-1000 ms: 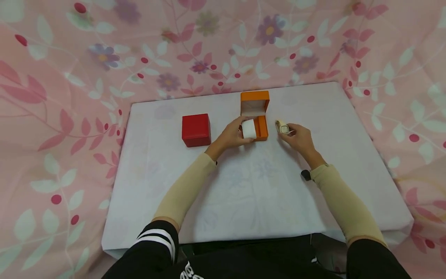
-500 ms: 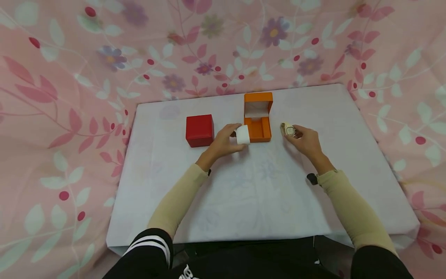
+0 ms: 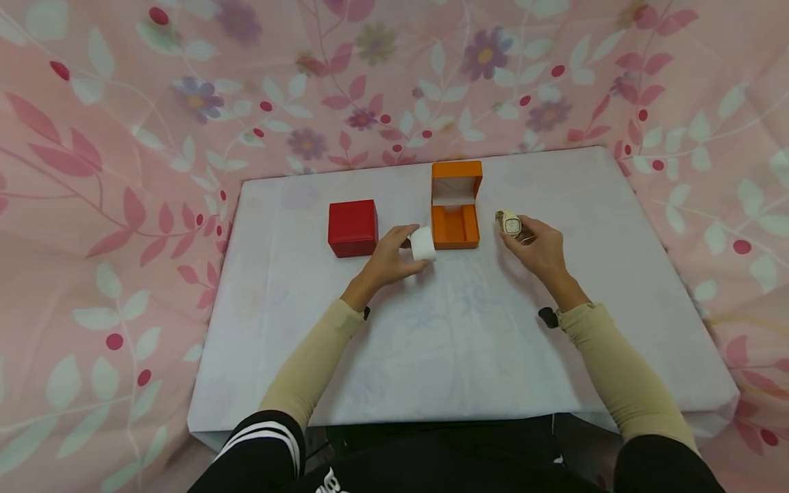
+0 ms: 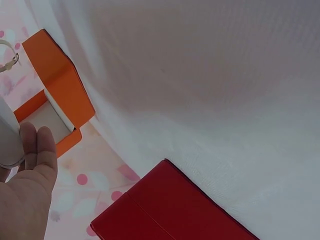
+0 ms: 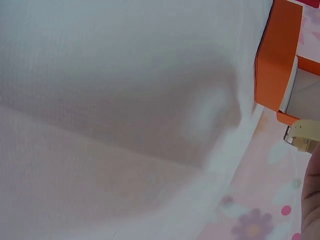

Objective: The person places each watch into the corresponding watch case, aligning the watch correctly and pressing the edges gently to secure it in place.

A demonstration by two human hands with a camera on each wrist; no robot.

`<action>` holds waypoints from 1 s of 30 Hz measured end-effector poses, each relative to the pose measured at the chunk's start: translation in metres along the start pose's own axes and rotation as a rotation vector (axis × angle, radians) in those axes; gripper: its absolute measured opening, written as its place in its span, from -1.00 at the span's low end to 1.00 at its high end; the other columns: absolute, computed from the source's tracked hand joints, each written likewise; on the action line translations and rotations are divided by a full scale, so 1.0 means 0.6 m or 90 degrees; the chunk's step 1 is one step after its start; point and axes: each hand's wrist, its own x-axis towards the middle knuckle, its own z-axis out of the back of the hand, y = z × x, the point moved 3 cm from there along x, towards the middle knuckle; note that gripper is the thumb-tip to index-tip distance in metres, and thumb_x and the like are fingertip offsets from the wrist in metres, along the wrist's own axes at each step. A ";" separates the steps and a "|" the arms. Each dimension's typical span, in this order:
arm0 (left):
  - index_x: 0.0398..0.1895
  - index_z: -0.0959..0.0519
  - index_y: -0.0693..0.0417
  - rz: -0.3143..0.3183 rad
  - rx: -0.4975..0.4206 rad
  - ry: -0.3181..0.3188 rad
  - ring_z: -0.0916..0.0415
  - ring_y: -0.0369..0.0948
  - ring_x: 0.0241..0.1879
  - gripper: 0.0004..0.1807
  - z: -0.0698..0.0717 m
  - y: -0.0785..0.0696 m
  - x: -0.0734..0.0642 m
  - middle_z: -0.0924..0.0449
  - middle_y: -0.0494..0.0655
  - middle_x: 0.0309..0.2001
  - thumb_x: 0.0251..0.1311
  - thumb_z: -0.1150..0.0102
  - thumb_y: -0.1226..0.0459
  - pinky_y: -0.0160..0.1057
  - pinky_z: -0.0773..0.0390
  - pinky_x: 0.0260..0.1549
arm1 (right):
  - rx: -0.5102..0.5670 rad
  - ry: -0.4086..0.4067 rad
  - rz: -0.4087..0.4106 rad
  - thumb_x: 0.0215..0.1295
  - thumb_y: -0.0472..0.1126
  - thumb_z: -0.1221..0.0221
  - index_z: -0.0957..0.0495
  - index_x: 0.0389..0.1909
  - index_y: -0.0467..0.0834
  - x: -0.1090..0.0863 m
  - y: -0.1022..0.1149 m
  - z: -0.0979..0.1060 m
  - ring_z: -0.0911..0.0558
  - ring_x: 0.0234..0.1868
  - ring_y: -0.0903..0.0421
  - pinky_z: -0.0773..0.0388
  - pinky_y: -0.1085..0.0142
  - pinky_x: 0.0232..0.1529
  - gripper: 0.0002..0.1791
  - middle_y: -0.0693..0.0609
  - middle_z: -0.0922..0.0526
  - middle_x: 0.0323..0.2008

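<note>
Between thumb and fingers my left hand point(image 3: 390, 261) holds a white watch cushion point(image 3: 422, 244), just off the front left corner of an orange watch box point(image 3: 456, 227). The box stands with its lid raised, and its compartment shows bare orange inside. To the right of the box my right hand point(image 3: 542, 250) pinches a wristwatch point(image 3: 511, 224) with a cream strap and a squarish gold-rimmed face. In the right wrist view the strap's buckle end point(image 5: 300, 136) sticks out past the fingers. The left wrist view shows the cushion point(image 4: 9, 137) cut off at the edge.
A closed red box point(image 3: 353, 229) stands to the left of the left hand. All of it rests on a table with a white cloth point(image 3: 444, 349). Pink floral fabric point(image 3: 382, 82) hangs behind and at both sides.
My left hand has lifted the white cushion out of the orange box and drawn it left and slightly toward me. The right hand keeps the watch nearly in place, its face turned slightly.
</note>
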 end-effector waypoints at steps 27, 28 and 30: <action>0.24 -0.30 0.10 -0.038 -0.040 -0.013 -0.41 -0.20 -0.10 -0.19 -0.007 -0.034 0.004 -0.41 0.01 0.09 -0.13 -0.42 0.12 -0.05 -0.57 -0.07 | 0.090 -0.049 0.109 -0.09 -0.30 -0.39 -0.58 -0.04 -0.27 -0.006 0.072 -0.023 -0.59 -0.54 0.08 -0.56 0.21 -0.56 -0.51 -0.17 -0.66 -0.44; 0.24 -0.30 0.09 -0.038 -0.039 -0.014 -0.41 -0.20 -0.10 -0.19 -0.007 -0.034 0.003 -0.41 0.01 0.09 -0.13 -0.42 0.13 -0.06 -0.57 -0.07 | 0.097 -0.049 0.115 -0.10 -0.33 -0.39 -0.57 -0.05 -0.30 -0.007 0.078 -0.024 -0.59 -0.54 0.05 -0.56 0.16 -0.56 -0.51 -0.19 -0.65 -0.44; 0.24 -0.30 0.09 -0.042 -0.037 -0.017 -0.41 -0.21 -0.11 -0.19 -0.007 -0.035 0.003 -0.41 0.01 0.09 -0.14 -0.42 0.13 -0.08 -0.57 -0.07 | 0.115 -0.046 0.122 -0.11 -0.39 -0.38 -0.56 -0.06 -0.36 -0.010 0.097 -0.023 -0.58 -0.54 0.01 -0.56 0.12 -0.56 -0.52 -0.23 -0.64 -0.43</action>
